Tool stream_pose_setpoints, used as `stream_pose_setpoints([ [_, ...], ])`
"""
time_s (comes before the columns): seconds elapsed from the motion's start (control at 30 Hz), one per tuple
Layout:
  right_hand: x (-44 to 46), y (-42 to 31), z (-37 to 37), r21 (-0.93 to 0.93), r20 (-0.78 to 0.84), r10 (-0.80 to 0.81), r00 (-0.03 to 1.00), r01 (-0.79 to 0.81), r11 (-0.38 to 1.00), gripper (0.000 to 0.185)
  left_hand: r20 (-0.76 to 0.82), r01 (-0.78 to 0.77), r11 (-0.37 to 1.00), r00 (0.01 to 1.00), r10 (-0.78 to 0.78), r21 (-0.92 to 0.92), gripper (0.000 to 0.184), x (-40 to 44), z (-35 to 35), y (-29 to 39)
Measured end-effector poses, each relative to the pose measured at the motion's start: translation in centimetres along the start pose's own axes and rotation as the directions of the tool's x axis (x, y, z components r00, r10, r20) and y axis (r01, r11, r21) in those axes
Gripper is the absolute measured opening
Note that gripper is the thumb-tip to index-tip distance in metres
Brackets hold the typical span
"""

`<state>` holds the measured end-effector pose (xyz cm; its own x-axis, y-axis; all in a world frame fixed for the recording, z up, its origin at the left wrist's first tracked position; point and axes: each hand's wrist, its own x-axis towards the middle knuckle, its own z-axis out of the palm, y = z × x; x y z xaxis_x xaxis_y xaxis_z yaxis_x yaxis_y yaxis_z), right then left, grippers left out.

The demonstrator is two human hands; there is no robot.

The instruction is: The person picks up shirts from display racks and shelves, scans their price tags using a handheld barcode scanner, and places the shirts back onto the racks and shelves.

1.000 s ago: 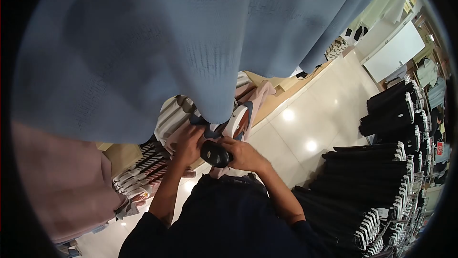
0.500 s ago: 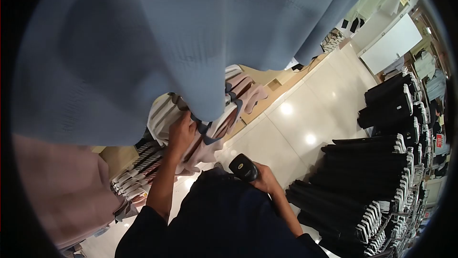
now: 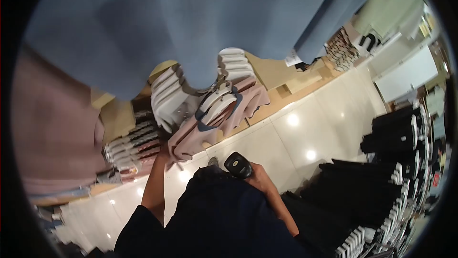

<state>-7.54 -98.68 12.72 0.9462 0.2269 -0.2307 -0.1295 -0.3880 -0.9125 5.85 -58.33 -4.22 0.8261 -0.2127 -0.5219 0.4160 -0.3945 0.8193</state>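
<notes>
Scanner: black, in the right hand, just in front of the dark shirt, over the floor. Right fingers are curled closed round its narrow end; wide head points away from the hand, small yellow mark on top.

Left hand is at the near left edge of the pink tops. Its fingers are dark and partly hidden there; can't tell how far open they are or whether they grip the fabric.

Pink tops have blue collars, sit on pale hangers, bunched in a slanted row, well apart from the scanner. White tops hang just beyond on the left, more pale ones at the far end. Striped tops are left of the left hand.

Wooden platform runs diagonally behind and below the pink tops. Blue cloth hangs large and close across the top of the view, hiding what's behind it. Pink cloth hangs at far left.

Shoe shows on the tiles between scanner and pink tops. Right side: black garments in rows on white hangers, white panel beyond them.
</notes>
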Motion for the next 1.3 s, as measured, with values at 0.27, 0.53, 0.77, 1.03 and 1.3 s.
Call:
stream_pose_setpoints([
  [0.27, -0.8, -0.2, -2.5, -0.024, 0.361, 0.116, 0.925, -0.116, 0.993, 0.052, -0.562, -0.037, 0.848, 0.764, -0.318, -0.529, 0.042, -16.0, 13.6, -14.4],
  [0.53, -3.0, 9.6, -0.1, -0.042, 0.675, -0.068, 0.734, 0.130, 0.991, 0.046, -0.847, 0.044, 0.931, 0.401, -0.350, -0.363, 0.039, -32.5, 24.8, -5.3],
  [0.77, -4.5, 10.2, 4.1, -0.027, 0.792, -0.088, 0.604, 0.178, 0.984, 0.043, -0.902, -0.162, 0.888, 0.133, -0.412, -0.429, 0.027, -44.9, 28.6, -1.8],
  [1.03, -3.1, 8.3, 8.8, 0.027, 0.662, 0.020, 0.749, -0.050, 0.998, 0.028, -0.947, -0.266, 0.908, 0.104, -0.306, -0.322, 0.022, -51.8, 27.8, 4.9],
  [1.3, -2.3, 12.5, 8.5, 0.382, 0.482, 0.134, 0.866, -0.345, 0.857, 0.023, -0.982, -0.252, 0.954, 0.140, -0.127, -0.160, 0.030, -54.6, 25.5, 8.4],
])
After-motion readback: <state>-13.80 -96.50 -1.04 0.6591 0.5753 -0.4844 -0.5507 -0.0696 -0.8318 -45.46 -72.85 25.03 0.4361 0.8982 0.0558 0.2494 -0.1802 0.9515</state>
